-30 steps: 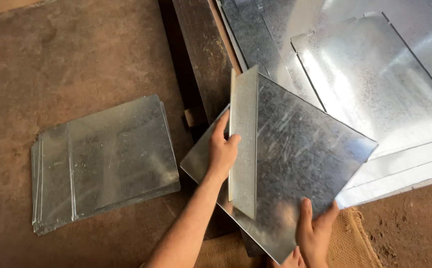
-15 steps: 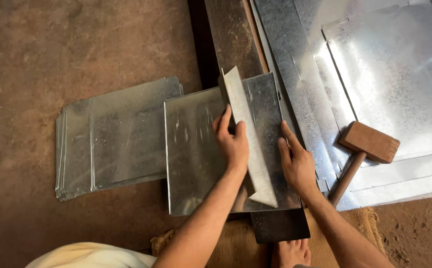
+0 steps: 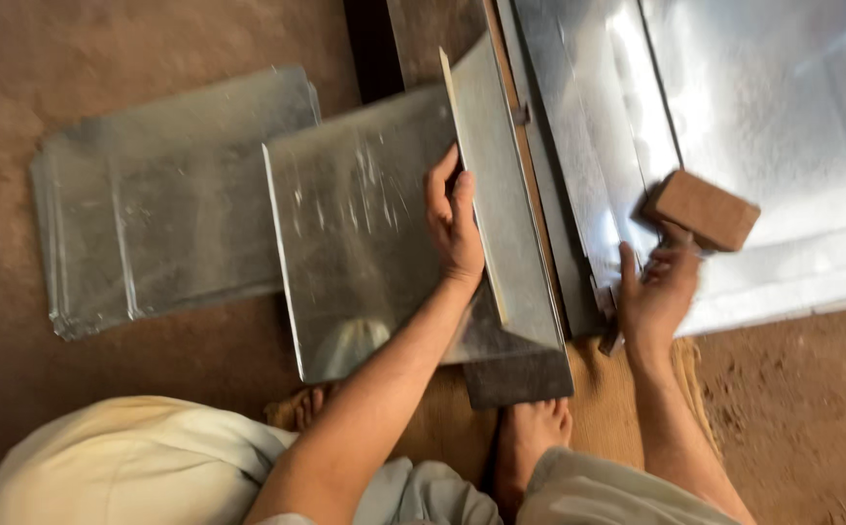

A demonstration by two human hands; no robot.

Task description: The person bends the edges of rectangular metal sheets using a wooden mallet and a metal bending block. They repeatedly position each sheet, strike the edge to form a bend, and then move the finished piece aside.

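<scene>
Head view: left hand (image 3: 454, 222) lay on the bent metal sheet (image 3: 374, 224), fingers together and pressed flat by the fold, holding it down on the dark iron bar (image 3: 520, 374) on the floor. One strip of the sheet stood up along the fold; the wide part lay flat toward the stack of metal sheets (image 3: 165, 194) on the brown floor (image 3: 102, 58). Right hand (image 3: 658, 297) was closed around the handle of the wooden mallet (image 3: 703, 209), fingers clamped on it, head tilted over the big shiny sheets (image 3: 734, 117) on the right. Bare foot (image 3: 530, 433) rested on a sack cloth (image 3: 607, 408) just under the bar. Could go wrong, at a guess: sheet edges looked thin and sharp, so a slip of the holding hand might cut the fingers; a mallet swung too near might hit the left thumb, sitting right by the fold; a loose hold might let the sheet slide off the bar and bend crooked. Different from half a second ago: back then both hands lay on the sheet and the mallet rested alone on the shiny sheets; now gripped by the right hand and lifted at an angle. Left hand kept its place on the fold.
</scene>
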